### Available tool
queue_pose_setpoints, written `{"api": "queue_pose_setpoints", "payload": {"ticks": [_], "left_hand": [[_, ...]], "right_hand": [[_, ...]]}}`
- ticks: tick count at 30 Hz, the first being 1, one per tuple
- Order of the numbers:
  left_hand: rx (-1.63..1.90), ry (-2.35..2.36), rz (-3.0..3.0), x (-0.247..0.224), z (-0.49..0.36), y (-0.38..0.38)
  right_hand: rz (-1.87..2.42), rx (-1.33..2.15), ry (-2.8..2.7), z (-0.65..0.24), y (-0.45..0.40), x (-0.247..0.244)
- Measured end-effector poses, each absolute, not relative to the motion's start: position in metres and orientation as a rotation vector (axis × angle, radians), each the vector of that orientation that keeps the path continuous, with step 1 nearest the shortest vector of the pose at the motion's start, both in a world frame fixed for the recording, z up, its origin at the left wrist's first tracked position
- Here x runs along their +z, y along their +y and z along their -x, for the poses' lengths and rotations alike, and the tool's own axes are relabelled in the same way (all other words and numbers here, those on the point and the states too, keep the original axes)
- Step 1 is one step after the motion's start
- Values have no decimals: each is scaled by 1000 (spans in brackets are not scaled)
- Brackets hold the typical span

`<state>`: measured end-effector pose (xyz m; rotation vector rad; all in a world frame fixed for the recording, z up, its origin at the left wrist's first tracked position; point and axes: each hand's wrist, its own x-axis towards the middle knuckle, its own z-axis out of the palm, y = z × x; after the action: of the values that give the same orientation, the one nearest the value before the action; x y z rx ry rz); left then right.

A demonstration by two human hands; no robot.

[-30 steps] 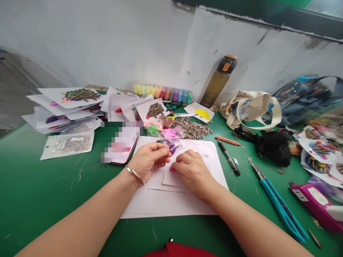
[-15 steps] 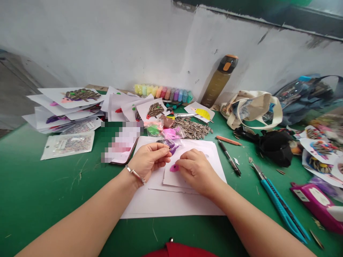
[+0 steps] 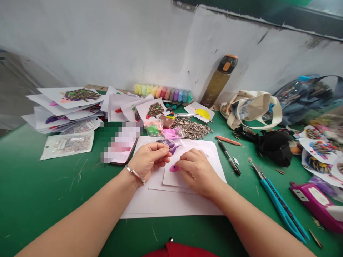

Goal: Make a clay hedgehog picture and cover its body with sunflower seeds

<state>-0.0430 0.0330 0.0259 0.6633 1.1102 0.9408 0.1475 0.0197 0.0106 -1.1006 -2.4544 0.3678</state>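
My left hand (image 3: 153, 160), with a bracelet at the wrist, is closed in a pinch above the white papers; a tiny dark bit shows at its fingertips, too small to name. My right hand (image 3: 197, 171) rests on a small white card (image 3: 171, 181), its fingers bent and pressed together beside a pink clay shape (image 3: 174, 168) with a black dot. Whatever those fingers hold is hidden. Larger white sheets (image 3: 150, 207) lie under the card. Just beyond my hands are purple clay (image 3: 173, 146) and a bag of pink clay (image 3: 171, 133).
Sunflower seeds (image 3: 194, 128) are heaped behind the papers. Rightward lie an orange pencil (image 3: 228, 140), a black pen (image 3: 229, 157) and a blue utility knife (image 3: 281, 205), blade out. At left are a phone (image 3: 123, 142) and stacked hedgehog pictures (image 3: 66, 103). A bottle (image 3: 219, 81) leans against the wall.
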Motion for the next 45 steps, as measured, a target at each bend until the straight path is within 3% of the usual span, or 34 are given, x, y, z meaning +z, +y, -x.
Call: {"api": "queue_pose_setpoints", "payload": {"ticks": [31,40,45], "left_hand": [[932,1119,-665,28,43,33],[886,1131,-730,32,40,29],[817,1091,-842,30,37,27]], "right_hand": [[1036,428,-2492,-147,20,12],[1127,497,-2021,-150,25,13],[1107,493,-2034,-147,23,18]]}}
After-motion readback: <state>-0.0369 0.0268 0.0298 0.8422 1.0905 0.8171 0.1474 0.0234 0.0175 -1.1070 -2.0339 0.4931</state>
